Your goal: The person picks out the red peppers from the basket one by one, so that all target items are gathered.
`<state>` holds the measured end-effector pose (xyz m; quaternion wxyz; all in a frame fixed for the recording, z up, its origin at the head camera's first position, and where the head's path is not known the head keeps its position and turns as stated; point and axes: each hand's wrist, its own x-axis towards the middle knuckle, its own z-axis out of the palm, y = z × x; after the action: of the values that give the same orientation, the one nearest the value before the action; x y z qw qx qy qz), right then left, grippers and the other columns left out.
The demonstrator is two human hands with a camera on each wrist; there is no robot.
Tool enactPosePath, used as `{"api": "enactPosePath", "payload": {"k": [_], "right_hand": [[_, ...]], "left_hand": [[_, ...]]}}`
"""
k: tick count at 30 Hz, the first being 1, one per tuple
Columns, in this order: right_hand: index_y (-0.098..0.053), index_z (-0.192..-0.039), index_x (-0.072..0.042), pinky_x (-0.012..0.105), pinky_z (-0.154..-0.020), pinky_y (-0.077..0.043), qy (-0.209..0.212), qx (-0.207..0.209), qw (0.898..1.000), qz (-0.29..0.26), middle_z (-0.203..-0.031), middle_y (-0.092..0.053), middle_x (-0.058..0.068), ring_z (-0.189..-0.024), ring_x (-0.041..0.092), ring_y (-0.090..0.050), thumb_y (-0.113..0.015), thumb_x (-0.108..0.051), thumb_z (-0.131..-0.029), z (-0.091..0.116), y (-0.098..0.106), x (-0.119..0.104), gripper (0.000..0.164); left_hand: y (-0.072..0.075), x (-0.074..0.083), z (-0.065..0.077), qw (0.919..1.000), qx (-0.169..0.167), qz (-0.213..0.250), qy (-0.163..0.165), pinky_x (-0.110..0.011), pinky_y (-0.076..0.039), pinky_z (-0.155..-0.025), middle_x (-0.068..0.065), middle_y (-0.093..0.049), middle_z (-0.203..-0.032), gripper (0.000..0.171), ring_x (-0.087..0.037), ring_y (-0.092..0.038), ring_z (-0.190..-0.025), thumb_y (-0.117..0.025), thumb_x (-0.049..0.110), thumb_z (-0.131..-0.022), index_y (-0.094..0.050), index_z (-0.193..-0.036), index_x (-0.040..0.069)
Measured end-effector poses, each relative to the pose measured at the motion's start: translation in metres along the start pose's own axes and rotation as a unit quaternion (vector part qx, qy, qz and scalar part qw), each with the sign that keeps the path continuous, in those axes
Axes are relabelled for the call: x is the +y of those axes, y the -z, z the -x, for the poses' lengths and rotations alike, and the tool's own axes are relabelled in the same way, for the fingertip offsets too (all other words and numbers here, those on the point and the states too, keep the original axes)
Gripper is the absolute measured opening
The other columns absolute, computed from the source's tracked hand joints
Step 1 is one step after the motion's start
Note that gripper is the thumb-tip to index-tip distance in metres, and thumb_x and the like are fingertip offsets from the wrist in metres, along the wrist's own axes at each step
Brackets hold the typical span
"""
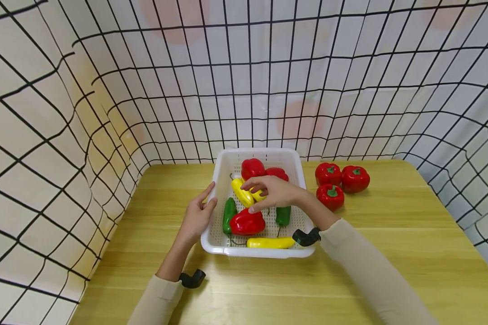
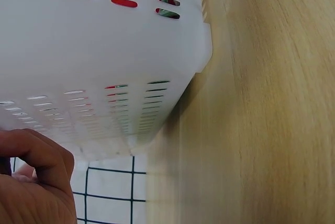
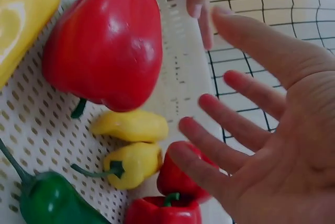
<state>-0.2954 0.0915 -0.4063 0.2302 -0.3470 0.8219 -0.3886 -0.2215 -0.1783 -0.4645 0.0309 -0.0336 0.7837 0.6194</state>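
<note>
A white perforated plastic basket point(image 1: 227, 249) holds red bell peppers, yellow peppers and green peppers. At its left wall my left hand point(image 1: 198, 215) holds the basket, the thumb at the rim and fingers against the outside; the left wrist view shows these fingers point(image 2: 39, 156) bent. Over the basket's middle hovers my right hand point(image 1: 274, 192), fingers spread and holding nothing. Its thumb is above a large red bell pepper point(image 1: 247, 222), with a gap seen in the right wrist view. Yellow peppers point(image 1: 241, 192) lie partly hidden beneath that hand. Another yellow pepper point(image 1: 270, 243) lies along the front wall.
Several red bell peppers point(image 1: 329, 197) stand on the wooden table point(image 1: 390, 253) right of the basket. Inside the basket are a green pepper point(image 1: 229, 214) at left, another green pepper point(image 1: 283, 216) at right, and red peppers point(image 1: 252, 169) at the back. Black wire grid point(image 1: 252, 95) surrounds the table.
</note>
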Motion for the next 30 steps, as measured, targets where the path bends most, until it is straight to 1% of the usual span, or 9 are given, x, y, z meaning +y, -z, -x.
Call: {"api": "enactPosePath", "payload": {"k": [4,8,13,16,20,24,26,28,30], "right_hand": [[-0.056,-0.145,-0.011,0.054,-0.108,-0.053,-0.008,-0.033,0.999,0.015,-0.148,-0.057,0.013,-0.135,0.036,-0.054,-0.088,-0.033,-0.08,-0.005,-0.005,0.004,0.076],[-0.057,-0.144,-0.012,0.051,-0.108,-0.054,-0.025,-0.065,0.997,0.014,-0.145,-0.059,0.012,-0.132,0.034,-0.055,-0.089,-0.031,-0.078,-0.009,-0.011,0.007,0.076],[-0.058,-0.143,-0.012,0.045,-0.106,-0.055,-0.034,-0.105,0.993,0.033,-0.142,-0.062,0.007,-0.128,0.031,-0.057,-0.089,-0.03,-0.078,-0.011,-0.018,0.009,0.075],[-0.058,-0.143,-0.015,0.039,-0.1,-0.057,-0.046,-0.12,0.991,0.048,-0.141,-0.061,0.003,-0.127,0.027,-0.056,-0.09,-0.032,-0.077,-0.011,-0.022,0.01,0.075],[-0.059,-0.142,-0.021,0.036,-0.096,-0.058,-0.069,-0.14,0.986,0.051,-0.139,-0.061,-0.001,-0.126,0.023,-0.054,-0.09,-0.036,-0.078,-0.012,-0.026,0.013,0.073],[-0.061,-0.137,-0.024,0.034,-0.091,-0.06,-0.081,-0.14,0.985,0.058,-0.133,-0.061,-0.003,-0.12,0.019,-0.055,-0.09,-0.041,-0.076,-0.011,-0.028,0.014,0.07],[-0.061,-0.134,-0.025,0.034,-0.089,-0.06,-0.083,-0.129,0.986,0.062,-0.131,-0.061,-0.004,-0.119,0.019,-0.055,-0.091,-0.044,-0.075,-0.01,-0.028,0.013,0.069],[-0.061,-0.133,-0.026,0.034,-0.088,-0.061,-0.08,-0.116,0.988,0.065,-0.129,-0.062,-0.005,-0.118,0.019,-0.056,-0.091,-0.044,-0.074,-0.01,-0.028,0.013,0.069],[-0.061,-0.133,-0.025,0.034,-0.088,-0.061,-0.073,-0.101,0.99,0.068,-0.128,-0.063,-0.005,-0.119,0.019,-0.056,-0.091,-0.044,-0.074,-0.01,-0.027,0.012,0.069]], "left_hand": [[-0.001,0.0,0.0,0.9999,0.009,-0.008,-0.002,-0.047,-0.065,-0.063,-0.03,-0.063,-0.078,0.05,-0.035,-0.074,-0.073,-0.057,0.031,-0.106,-0.045,-0.153,0.047],[-0.001,0.0,0.0,0.9999,0.009,-0.003,-0.008,-0.046,-0.065,-0.063,-0.03,-0.067,-0.081,0.05,-0.035,-0.074,-0.073,-0.057,0.032,-0.106,-0.045,-0.153,0.044],[-0.002,0.0,0.002,0.9998,-0.002,0.015,-0.014,-0.051,-0.065,-0.067,-0.035,-0.07,-0.088,0.051,-0.042,-0.075,-0.081,-0.056,0.03,-0.107,-0.044,-0.156,0.038],[-0.001,0.001,0.002,0.9998,-0.005,0.017,-0.01,-0.054,-0.065,-0.069,-0.038,-0.069,-0.091,0.051,-0.047,-0.074,-0.085,-0.055,0.031,-0.107,-0.042,-0.157,0.037],[0.001,0.003,0.002,0.9998,-0.012,0.018,0.0,-0.057,-0.064,-0.072,-0.04,-0.068,-0.096,0.053,-0.053,-0.071,-0.091,-0.053,0.029,-0.109,-0.038,-0.16,0.034],[0.001,0.017,0.009,0.9997,-0.018,0.017,0.006,-0.058,-0.063,-0.075,-0.042,-0.067,-0.096,0.054,-0.056,-0.069,-0.093,-0.051,0.024,-0.109,-0.036,-0.161,0.028],[0.001,0.025,0.014,0.9997,-0.019,0.017,0.002,-0.057,-0.064,-0.074,-0.042,-0.066,-0.091,0.055,-0.055,-0.07,-0.09,-0.051,0.022,-0.109,-0.036,-0.161,0.024],[0.001,0.023,0.013,0.9997,-0.018,0.015,0.001,-0.056,-0.064,-0.073,-0.04,-0.066,-0.088,0.054,-0.054,-0.071,-0.089,-0.052,0.022,-0.109,-0.037,-0.161,0.025],[0.001,0.016,0.009,0.9998,-0.015,0.016,0.0,-0.056,-0.064,-0.072,-0.039,-0.066,-0.086,0.054,-0.052,-0.072,-0.087,-0.052,0.024,-0.109,-0.037,-0.161,0.027]]}}
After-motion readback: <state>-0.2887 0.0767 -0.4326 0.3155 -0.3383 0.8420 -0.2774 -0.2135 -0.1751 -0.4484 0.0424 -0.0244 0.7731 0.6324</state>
